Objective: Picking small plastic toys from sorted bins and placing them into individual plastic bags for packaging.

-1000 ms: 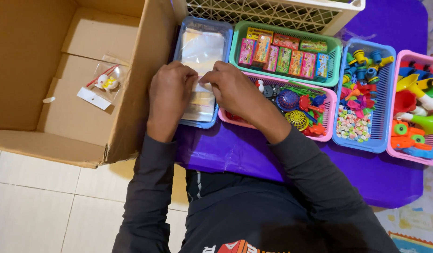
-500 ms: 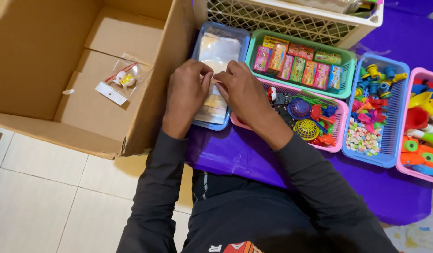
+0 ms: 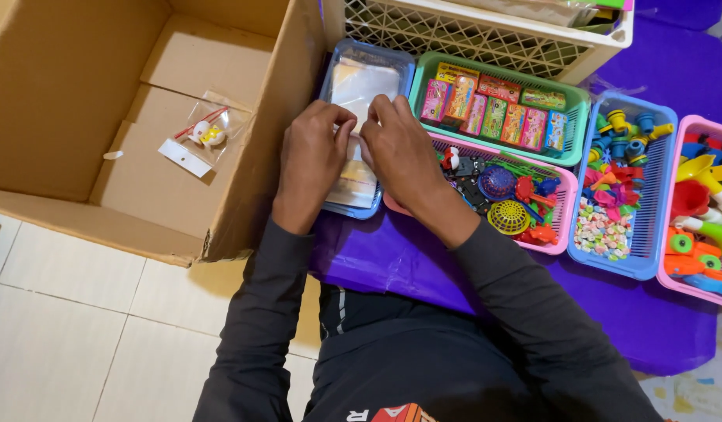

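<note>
Fingers of both the left hand (image 3: 310,152) and right hand (image 3: 400,152) pinch one clear bag (image 3: 353,141) over the blue tray (image 3: 330,207), not yet filled; one packed bag (image 3: 205,133) lies in the box (image 3: 80,86), far left.

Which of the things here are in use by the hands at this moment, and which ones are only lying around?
In use:
left hand and right hand, fingertips together over the clear plastic bags
blue tray holding those bags

Lying around:
cardboard box with one packed toy bag
green tray of small boxes
pink tray of toys
blue basket
white crate
</note>
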